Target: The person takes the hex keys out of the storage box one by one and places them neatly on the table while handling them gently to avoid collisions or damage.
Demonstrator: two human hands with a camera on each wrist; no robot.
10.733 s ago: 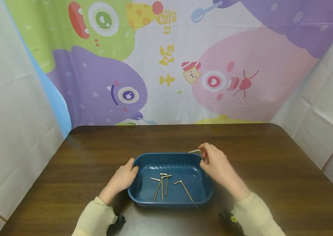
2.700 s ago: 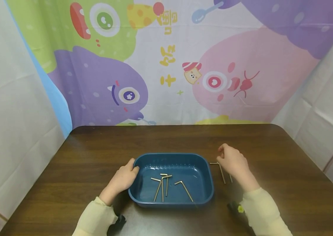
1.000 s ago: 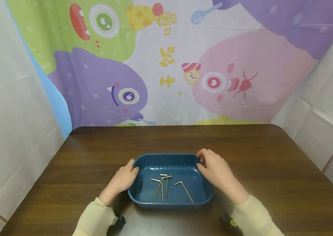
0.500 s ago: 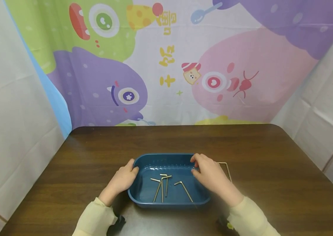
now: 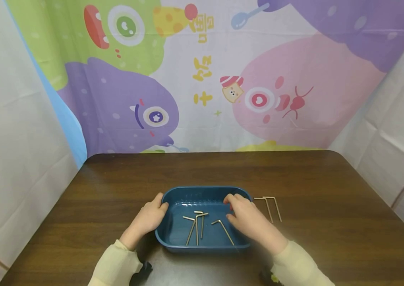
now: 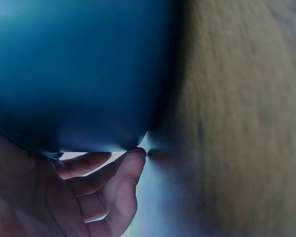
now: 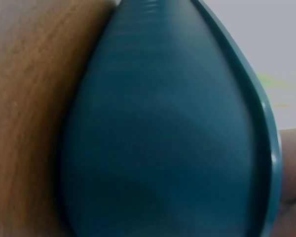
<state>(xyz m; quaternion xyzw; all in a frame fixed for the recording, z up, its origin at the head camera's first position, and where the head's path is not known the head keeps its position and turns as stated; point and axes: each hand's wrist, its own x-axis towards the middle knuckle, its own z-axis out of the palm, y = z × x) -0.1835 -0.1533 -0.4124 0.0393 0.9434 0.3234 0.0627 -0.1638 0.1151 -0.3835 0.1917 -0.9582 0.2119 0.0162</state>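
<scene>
A blue rectangular tray (image 5: 205,248) stands on the table with several L-shaped, brass-coloured hex keys (image 5: 197,231) inside. One hex key (image 5: 226,231) lies apart, towards the tray's right side. My left hand (image 5: 148,213) grips the tray's left end, thumb over the rim; in the left wrist view its fingers curl against the outside wall. Over the right part of the tray hovers my right hand (image 5: 247,216), fingers loosely bent and nothing visible between them. Two more hex keys (image 5: 277,209) lie side by side on the table just right of the tray.
The dark wooden table (image 5: 123,171) ends at a hanging cloth (image 5: 205,131) with cartoon figures. White sheets hang on both sides. A small dark object (image 5: 144,272) shows by the left sleeve.
My right hand held a hex key at the tray's right rim earlier, then was over the table right of it. Now it is back over the tray, moving left. My left hand stays put.
</scene>
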